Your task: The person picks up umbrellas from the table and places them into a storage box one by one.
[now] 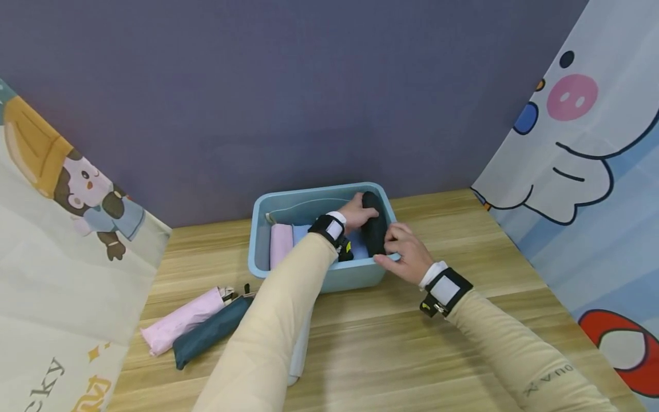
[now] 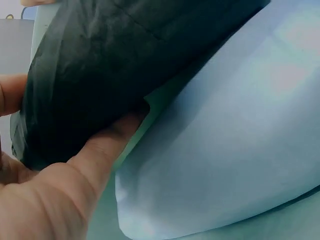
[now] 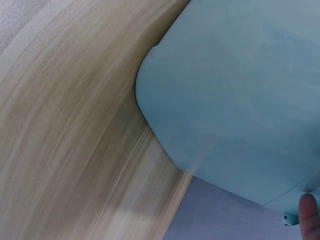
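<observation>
A light blue plastic bin (image 1: 350, 279) stands on the table against the back wall. My left hand (image 1: 358, 213) reaches inside and grips a black folded umbrella (image 1: 374, 229) along the bin's right side. In the left wrist view the thumb lies along one side of the black umbrella (image 2: 95, 75), with fingers at the other. A smooth pale blue item (image 2: 225, 130) lies beside it. My right hand (image 1: 409, 252) holds the bin's right rim near the front corner, fingers curled over it. In the right wrist view one fingertip (image 3: 309, 212) shows beside the bin's wall (image 3: 225, 90).
Inside the bin at the left is a pink rolled item (image 1: 281, 243). Left on the table lie a pink folded umbrella (image 1: 182, 320) and a dark teal one (image 1: 213, 331). A pale long item (image 1: 300, 352) is partly hidden under my left forearm. Printed curtains hang at both sides.
</observation>
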`<action>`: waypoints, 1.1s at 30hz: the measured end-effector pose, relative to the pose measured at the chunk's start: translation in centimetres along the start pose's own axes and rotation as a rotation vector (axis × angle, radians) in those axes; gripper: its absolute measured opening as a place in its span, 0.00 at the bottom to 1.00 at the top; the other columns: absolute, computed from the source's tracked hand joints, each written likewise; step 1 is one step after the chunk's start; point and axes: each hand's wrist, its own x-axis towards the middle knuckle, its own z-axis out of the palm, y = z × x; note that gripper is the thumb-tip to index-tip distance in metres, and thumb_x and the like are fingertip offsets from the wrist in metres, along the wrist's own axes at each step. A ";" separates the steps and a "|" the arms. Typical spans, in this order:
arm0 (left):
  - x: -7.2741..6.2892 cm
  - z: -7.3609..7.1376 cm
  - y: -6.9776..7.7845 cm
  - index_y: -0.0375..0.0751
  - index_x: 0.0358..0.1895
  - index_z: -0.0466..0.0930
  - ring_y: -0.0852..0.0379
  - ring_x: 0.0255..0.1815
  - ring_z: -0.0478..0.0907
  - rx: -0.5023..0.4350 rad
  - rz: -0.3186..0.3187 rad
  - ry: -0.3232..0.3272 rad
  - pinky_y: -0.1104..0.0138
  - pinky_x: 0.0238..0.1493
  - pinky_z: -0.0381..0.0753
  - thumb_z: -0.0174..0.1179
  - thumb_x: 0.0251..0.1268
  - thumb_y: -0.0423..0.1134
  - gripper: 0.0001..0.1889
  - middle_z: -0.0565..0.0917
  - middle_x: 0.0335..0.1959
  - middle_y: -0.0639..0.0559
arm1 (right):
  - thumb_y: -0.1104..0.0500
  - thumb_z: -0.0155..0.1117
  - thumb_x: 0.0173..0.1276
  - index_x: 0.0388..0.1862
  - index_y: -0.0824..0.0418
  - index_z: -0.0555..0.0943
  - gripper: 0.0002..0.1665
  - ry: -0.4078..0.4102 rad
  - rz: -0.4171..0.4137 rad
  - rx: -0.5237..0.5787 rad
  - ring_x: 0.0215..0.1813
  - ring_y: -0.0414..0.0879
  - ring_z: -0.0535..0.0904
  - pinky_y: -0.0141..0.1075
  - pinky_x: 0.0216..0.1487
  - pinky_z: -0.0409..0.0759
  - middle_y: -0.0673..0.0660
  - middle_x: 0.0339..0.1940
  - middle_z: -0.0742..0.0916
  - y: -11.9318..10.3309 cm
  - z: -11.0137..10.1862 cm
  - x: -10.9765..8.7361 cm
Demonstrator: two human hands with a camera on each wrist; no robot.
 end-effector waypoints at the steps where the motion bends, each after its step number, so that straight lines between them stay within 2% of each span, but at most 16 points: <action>1: 0.0 0.1 0.0 0.40 0.76 0.43 0.46 0.66 0.64 0.006 -0.006 -0.008 0.58 0.57 0.73 0.53 0.69 0.39 0.37 0.57 0.72 0.38 | 0.37 0.59 0.67 0.10 0.53 0.68 0.31 0.005 -0.006 -0.001 0.40 0.49 0.70 0.43 0.43 0.67 0.50 0.29 0.74 0.0 0.0 0.0; 3: 0.0 0.0 -0.1 0.40 0.76 0.42 0.46 0.67 0.63 0.016 -0.018 -0.022 0.58 0.57 0.73 0.53 0.69 0.40 0.38 0.55 0.73 0.39 | 0.38 0.60 0.67 0.10 0.52 0.68 0.30 0.012 -0.011 -0.003 0.40 0.49 0.70 0.43 0.43 0.67 0.50 0.29 0.74 0.1 0.1 -0.1; 6: 0.2 -0.2 -0.2 0.42 0.77 0.40 0.48 0.71 0.58 0.078 -0.024 -0.020 0.58 0.63 0.68 0.53 0.69 0.42 0.40 0.52 0.76 0.42 | 0.39 0.60 0.66 0.11 0.53 0.69 0.30 0.015 -0.015 -0.008 0.40 0.49 0.70 0.42 0.43 0.67 0.50 0.29 0.74 0.2 0.2 0.0; 9: 0.3 -0.4 -0.2 0.41 0.77 0.41 0.50 0.74 0.54 0.190 -0.008 -0.015 0.60 0.69 0.61 0.54 0.68 0.44 0.40 0.52 0.76 0.44 | 0.37 0.59 0.66 0.10 0.54 0.69 0.31 0.015 -0.010 -0.013 0.41 0.49 0.70 0.42 0.44 0.68 0.50 0.29 0.74 0.2 0.2 0.0; 11: 0.2 -0.6 -0.2 0.40 0.77 0.45 0.50 0.73 0.56 0.276 0.002 -0.017 0.60 0.69 0.61 0.55 0.69 0.45 0.39 0.55 0.75 0.43 | 0.36 0.58 0.67 0.10 0.54 0.70 0.32 0.015 -0.010 -0.017 0.42 0.49 0.70 0.42 0.43 0.68 0.50 0.29 0.74 0.2 0.2 0.0; 13: 0.1 -0.7 -0.2 0.40 0.75 0.50 0.49 0.70 0.61 0.351 0.010 -0.019 0.59 0.66 0.65 0.55 0.68 0.47 0.37 0.61 0.73 0.42 | 0.36 0.58 0.67 0.10 0.54 0.69 0.32 0.017 -0.010 -0.015 0.42 0.50 0.70 0.43 0.43 0.68 0.51 0.29 0.74 0.2 0.1 0.0; 16: 0.1 -0.7 -0.4 0.40 0.73 0.56 0.49 0.63 0.69 0.409 -0.001 -0.025 0.60 0.59 0.72 0.57 0.68 0.49 0.35 0.68 0.67 0.43 | 0.37 0.58 0.66 0.10 0.54 0.69 0.32 0.018 -0.013 -0.015 0.41 0.50 0.70 0.43 0.43 0.68 0.51 0.28 0.74 0.1 0.1 0.0; 21: 1.0 -0.4 -1.1 0.38 0.67 0.64 0.52 0.46 0.80 0.338 -0.053 -0.036 0.66 0.46 0.79 0.65 0.61 0.47 0.33 0.77 0.55 0.44 | 0.36 0.58 0.66 0.10 0.54 0.69 0.32 0.012 -0.009 -0.031 0.41 0.50 0.70 0.43 0.43 0.69 0.51 0.28 0.74 0.1 0.2 -0.1; 24: 0.9 -0.3 -1.1 0.37 0.64 0.66 0.54 0.36 0.82 0.337 -0.072 -0.020 0.69 0.40 0.80 0.68 0.58 0.47 0.34 0.79 0.49 0.45 | 0.37 0.59 0.66 0.10 0.53 0.69 0.31 0.009 -0.002 -0.031 0.42 0.49 0.71 0.43 0.43 0.69 0.51 0.28 0.75 0.1 0.2 -0.1; 30: -0.2 -0.1 -0.4 0.36 0.51 0.73 0.57 0.34 0.80 0.558 -0.076 0.065 0.70 0.41 0.77 0.66 0.55 0.57 0.30 0.81 0.39 0.47 | 0.37 0.58 0.67 0.10 0.53 0.68 0.32 0.017 -0.014 -0.026 0.42 0.50 0.71 0.42 0.43 0.69 0.51 0.28 0.74 0.1 0.2 -0.1; 33: -0.6 0.1 -0.2 0.36 0.47 0.75 0.55 0.36 0.80 0.620 -0.083 0.099 0.69 0.41 0.77 0.66 0.54 0.59 0.30 0.81 0.37 0.47 | 0.36 0.58 0.67 0.10 0.53 0.67 0.32 0.019 -0.016 -0.021 0.42 0.50 0.71 0.42 0.43 0.68 0.50 0.27 0.74 0.1 0.2 -0.1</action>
